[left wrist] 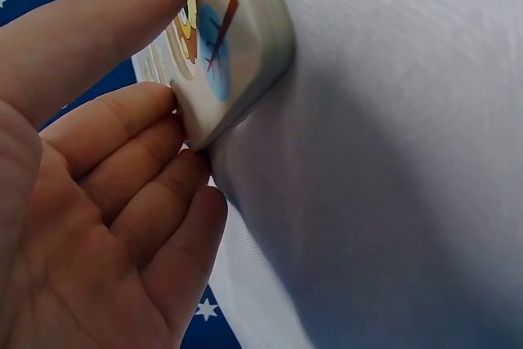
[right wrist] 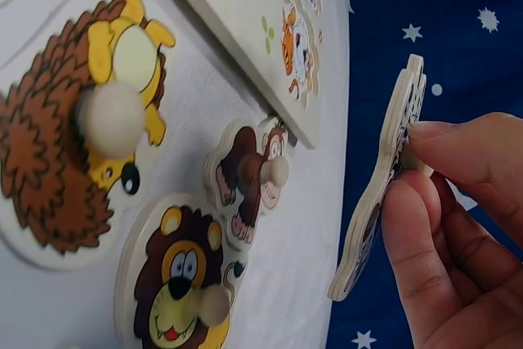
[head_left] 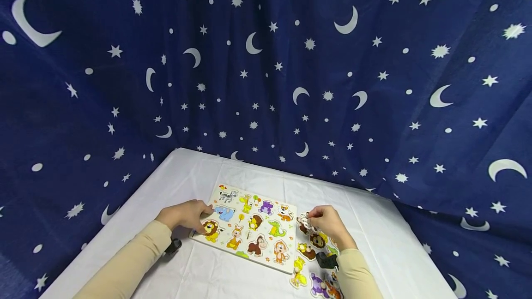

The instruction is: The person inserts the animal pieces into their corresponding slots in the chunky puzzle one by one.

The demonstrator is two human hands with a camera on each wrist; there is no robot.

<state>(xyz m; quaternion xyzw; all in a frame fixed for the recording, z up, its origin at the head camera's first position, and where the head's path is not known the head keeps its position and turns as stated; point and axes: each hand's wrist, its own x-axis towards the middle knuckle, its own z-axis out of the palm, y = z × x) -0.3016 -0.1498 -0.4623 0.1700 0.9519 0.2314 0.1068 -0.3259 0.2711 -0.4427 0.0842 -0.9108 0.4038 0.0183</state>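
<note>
A wooden puzzle board (head_left: 245, 228) with printed animals lies on the table. My left hand (head_left: 186, 216) grips its left edge. In the left wrist view the thumb (left wrist: 122, 26) presses on the board's top face while the other fingers lie against its side and underside. My right hand (head_left: 328, 224) is just right of the board, over several loose pieces. Thumb and forefinger pinch the knob of a wooden puzzle piece (right wrist: 380, 177) with black-and-white markings, held up on edge in the right wrist view.
Loose knobbed pieces lie right of the board: a hedgehog (right wrist: 49, 128), a lion (right wrist: 176, 267), a monkey (right wrist: 245, 157), a giraffe (head_left: 298, 273) and a purple animal (head_left: 318, 285) among them. White cloth (head_left: 199, 165) covers the table; a blue starry curtain (head_left: 266, 82) hangs behind.
</note>
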